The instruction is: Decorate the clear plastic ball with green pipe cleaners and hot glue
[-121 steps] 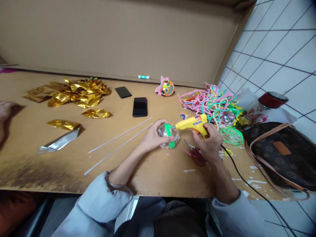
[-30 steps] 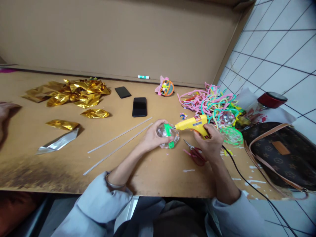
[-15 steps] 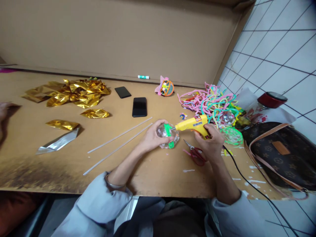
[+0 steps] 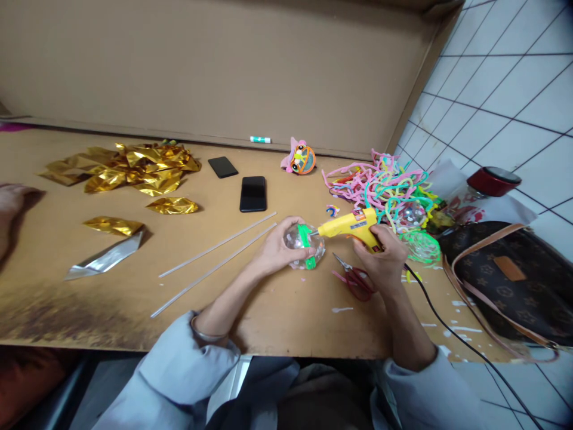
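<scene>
My left hand [image 4: 278, 246] is closed around a clear plastic ball [image 4: 294, 237] that has a bright green strip [image 4: 305, 236] across it. In my right hand [image 4: 384, 258] is a yellow glue gun [image 4: 347, 224], gripped by its handle. Its metal nozzle points left and meets the ball at the green strip; whether glue is coming out is too small to tell. Red-handled scissors [image 4: 358, 283] lie on the table just below the glue gun, partly beside my right hand. Two clear glue sticks [image 4: 215, 270] rest to the left of my left hand.
Gold foil [image 4: 152, 167] lies at the left, near another person's hand [image 4: 13, 203]. Two phones [image 4: 253, 194] and a decorated ball [image 4: 299, 158] sit farther back. A pile of fuzzy stems [image 4: 371, 185], a brown handbag [image 4: 510, 280] and the gun's black cord [image 4: 441, 316] occupy the right.
My hands, the ball and the glue gun stay almost in place. The other person's hand at the left edge has shifted slightly right.
</scene>
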`<state>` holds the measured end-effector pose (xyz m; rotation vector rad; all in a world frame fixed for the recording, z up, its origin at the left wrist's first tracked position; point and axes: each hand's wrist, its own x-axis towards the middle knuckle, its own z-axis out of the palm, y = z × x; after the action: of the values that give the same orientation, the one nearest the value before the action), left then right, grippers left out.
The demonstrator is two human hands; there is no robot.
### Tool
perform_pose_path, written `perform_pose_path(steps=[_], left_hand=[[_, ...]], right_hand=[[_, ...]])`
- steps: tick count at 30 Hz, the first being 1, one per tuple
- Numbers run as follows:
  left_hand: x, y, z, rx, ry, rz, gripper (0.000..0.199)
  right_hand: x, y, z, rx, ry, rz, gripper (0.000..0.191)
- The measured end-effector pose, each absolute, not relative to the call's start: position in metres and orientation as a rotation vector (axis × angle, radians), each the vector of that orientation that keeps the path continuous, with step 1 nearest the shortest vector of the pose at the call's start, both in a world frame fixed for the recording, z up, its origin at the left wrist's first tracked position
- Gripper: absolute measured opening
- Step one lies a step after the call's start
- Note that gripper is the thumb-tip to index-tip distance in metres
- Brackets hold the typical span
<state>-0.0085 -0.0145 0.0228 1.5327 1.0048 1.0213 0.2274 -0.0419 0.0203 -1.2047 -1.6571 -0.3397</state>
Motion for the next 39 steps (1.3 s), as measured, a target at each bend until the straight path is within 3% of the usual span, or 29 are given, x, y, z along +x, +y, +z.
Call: perform_pose_path(steps=[39], left_hand=[[-0.0082, -0.0144, 0.0218, 1.512, 1.017, 1.006, 0.058]], right_hand=[[0.2276, -0.0396, 0.0144, -1.238, -1.583, -0.351, 0.014]])
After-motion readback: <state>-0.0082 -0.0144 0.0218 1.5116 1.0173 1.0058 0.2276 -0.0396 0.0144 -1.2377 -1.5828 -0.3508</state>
